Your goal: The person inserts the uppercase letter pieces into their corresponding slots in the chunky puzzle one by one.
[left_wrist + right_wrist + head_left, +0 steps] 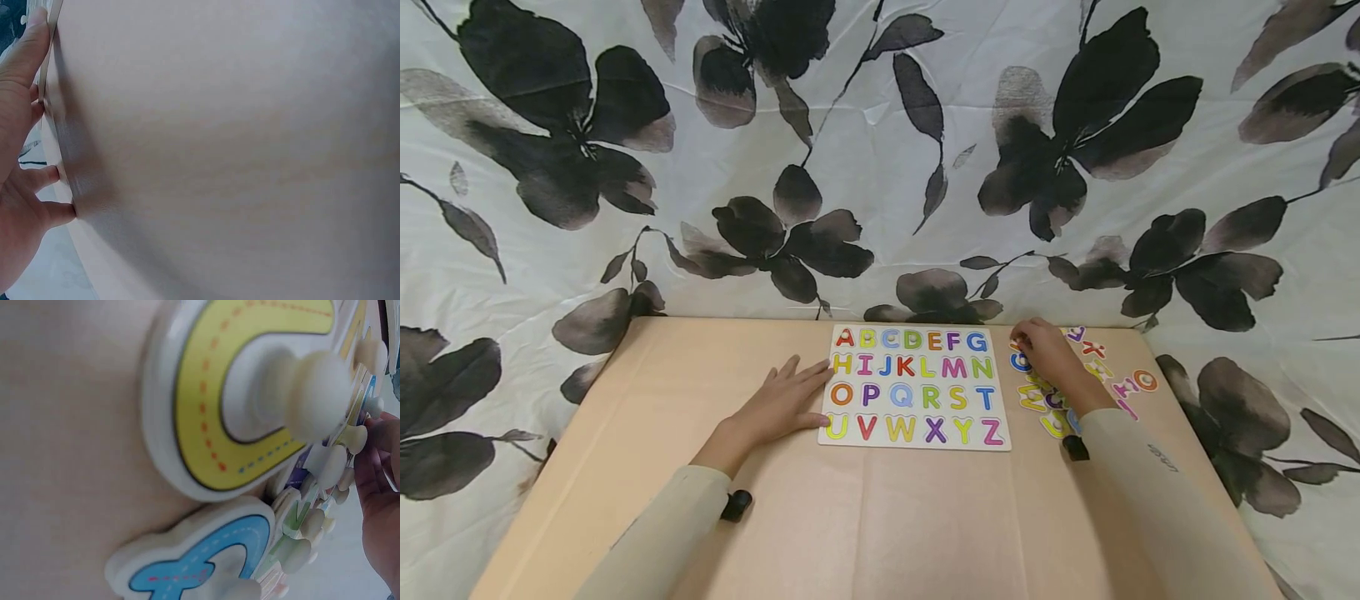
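A person's left hand [782, 404], fingers spread, rests against an alphabet board [884, 396] just to its right, long axis running toward the right hand [1048, 350], which bends over loose letter pieces [1032, 398], nearest to them; whether it pinches one is unclear.

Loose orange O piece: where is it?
Head view, right side: the loose orange O piece lies on the table, just right of a pink letter piece, well right of the white alphabet board.
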Demonstrator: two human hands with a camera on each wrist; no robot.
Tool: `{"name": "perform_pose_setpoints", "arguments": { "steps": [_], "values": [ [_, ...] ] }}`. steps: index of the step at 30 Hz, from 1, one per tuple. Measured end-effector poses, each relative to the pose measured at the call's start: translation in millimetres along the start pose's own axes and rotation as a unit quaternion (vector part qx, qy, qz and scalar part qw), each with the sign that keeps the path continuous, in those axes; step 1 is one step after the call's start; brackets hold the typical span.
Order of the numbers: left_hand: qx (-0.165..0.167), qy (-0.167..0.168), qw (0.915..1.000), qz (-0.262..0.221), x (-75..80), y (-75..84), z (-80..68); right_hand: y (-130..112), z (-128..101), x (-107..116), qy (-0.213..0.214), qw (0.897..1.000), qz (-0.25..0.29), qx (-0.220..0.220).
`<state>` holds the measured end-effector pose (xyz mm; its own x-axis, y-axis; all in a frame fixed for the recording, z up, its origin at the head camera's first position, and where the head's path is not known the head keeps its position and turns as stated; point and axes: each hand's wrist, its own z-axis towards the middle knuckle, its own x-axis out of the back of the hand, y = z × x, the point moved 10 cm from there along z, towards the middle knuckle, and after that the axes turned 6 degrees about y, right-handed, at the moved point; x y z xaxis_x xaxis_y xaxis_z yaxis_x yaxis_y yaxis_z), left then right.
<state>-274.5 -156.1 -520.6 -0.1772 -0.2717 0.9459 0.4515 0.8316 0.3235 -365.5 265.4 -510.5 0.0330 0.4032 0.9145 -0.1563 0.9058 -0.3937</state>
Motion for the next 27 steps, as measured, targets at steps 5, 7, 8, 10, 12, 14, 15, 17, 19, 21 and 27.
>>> {"name": "perform_pose_setpoints", "arguments": {
  "steps": [5,7,8,10,12,14,15,17,19,21,27],
  "values": [
    [0.004,-0.005,1.0000,-0.001,-0.2,0.4,1.3,1.7,-0.6,3.0,0.003,1.000,0.001,-0.010],
    [0.005,-0.004,1.0000,-0.002,0.4,0.9,1.6,1.1,-0.5,4.6,0.004,1.000,0.000,-0.013],
    [0.007,-0.004,1.0000,-0.002,0.8,0.8,1.6,0.1,-0.6,5.3,0.005,1.000,0.000,-0.011],
    [0.007,-0.003,1.0000,-0.001,1.6,0.9,1.7,-2.2,-0.3,6.6,0.004,1.000,0.002,-0.011],
    [0.008,-0.001,1.0000,-0.001,2.5,1.1,1.7,-5.5,-0.2,7.5,0.003,1.000,0.006,-0.009],
    [0.009,-0.002,1.0000,-0.001,2.7,0.9,1.7,-9.5,-0.1,7.7,0.000,1.000,0.012,-0.008],
    [0.008,-0.001,1.0000,-0.001,2.8,1.2,1.7,-11.7,0.2,7.9,-0.001,1.000,0.016,-0.008],
    [0.007,0.000,1.0000,0.000,2.9,1.5,1.9,-18.1,0.6,8.2,-0.001,1.000,0.021,-0.001],
    [0.006,0.002,1.0000,-0.001,3.0,1.8,2.2,-24.5,1.2,8.3,0.000,1.000,0.025,0.007],
    [0.005,0.002,1.0000,-0.002,2.8,1.8,2.5,-30.7,2.1,7.9,0.001,0.999,0.029,0.014],
    [0.007,-0.001,1.0000,-0.002,1.4,1.3,2.6,-45.8,3.4,5.1,-0.004,0.998,0.053,0.016]
  ]
}}
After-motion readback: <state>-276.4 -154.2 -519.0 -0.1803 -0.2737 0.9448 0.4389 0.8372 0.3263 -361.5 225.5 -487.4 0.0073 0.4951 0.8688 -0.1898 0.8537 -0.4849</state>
